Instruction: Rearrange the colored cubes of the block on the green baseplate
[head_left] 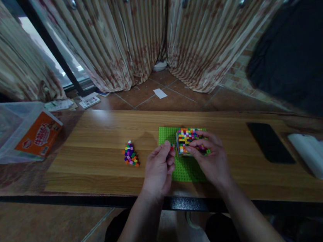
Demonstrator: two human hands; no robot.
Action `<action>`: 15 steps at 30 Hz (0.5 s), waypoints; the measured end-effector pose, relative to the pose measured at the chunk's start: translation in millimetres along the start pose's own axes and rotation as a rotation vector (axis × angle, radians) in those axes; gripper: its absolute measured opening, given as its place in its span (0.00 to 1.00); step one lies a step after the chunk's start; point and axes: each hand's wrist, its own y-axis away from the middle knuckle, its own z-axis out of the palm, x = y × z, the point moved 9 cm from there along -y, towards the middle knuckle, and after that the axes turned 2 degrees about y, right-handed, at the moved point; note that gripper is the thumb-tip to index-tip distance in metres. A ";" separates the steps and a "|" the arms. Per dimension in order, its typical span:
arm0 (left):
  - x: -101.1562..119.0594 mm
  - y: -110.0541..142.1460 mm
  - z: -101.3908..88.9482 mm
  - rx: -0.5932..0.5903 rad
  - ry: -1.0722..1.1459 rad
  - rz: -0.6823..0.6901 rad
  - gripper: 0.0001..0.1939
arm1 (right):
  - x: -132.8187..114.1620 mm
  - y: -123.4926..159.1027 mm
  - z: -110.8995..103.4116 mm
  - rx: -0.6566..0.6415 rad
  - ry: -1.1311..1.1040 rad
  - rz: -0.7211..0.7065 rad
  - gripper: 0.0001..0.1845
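A block built of many small coloured toy bricks [182, 135] stands on a green studded baseplate [181, 171]. My left hand [158, 167] is closed just left of the block, with a small red toy brick [172, 147] showing at its fingertips. Over the block's right side reaches my right hand [212, 158]. Its thumb and forefinger come together at the top of the block, and whatever lies between them is too small to make out. A loose pile of toy bricks [130, 155] in mixed colours lies on the wooden table [95, 152], left of my hands.
At the table's left end stands a clear plastic box [9, 115] with an orange label. A black phone-like slab [270, 142] and a white packet [317, 157] lie on the right. Patterned curtains [111, 37] hang beyond the table, and a white paper [160, 93] is on the tiled floor.
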 end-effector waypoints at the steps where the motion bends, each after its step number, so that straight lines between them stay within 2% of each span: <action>1: -0.6 -0.2 0.6 -0.007 -0.003 -0.001 0.22 | 0.1 0.0 0.0 0.002 0.002 -0.002 0.04; 7: -5.3 3.4 8.1 -0.080 -0.029 -0.047 0.23 | -2.3 -1.6 -4.5 -0.023 -0.049 -0.038 0.05; 10: -7.8 6.3 11.9 -0.118 -0.046 -0.084 0.21 | -13.7 -0.7 -8.8 -0.037 -0.088 -0.087 0.07; 15: -15.5 9.9 20.6 -0.227 -0.091 -0.149 0.18 | -45.1 7.3 1.5 -0.210 -0.121 -0.243 0.11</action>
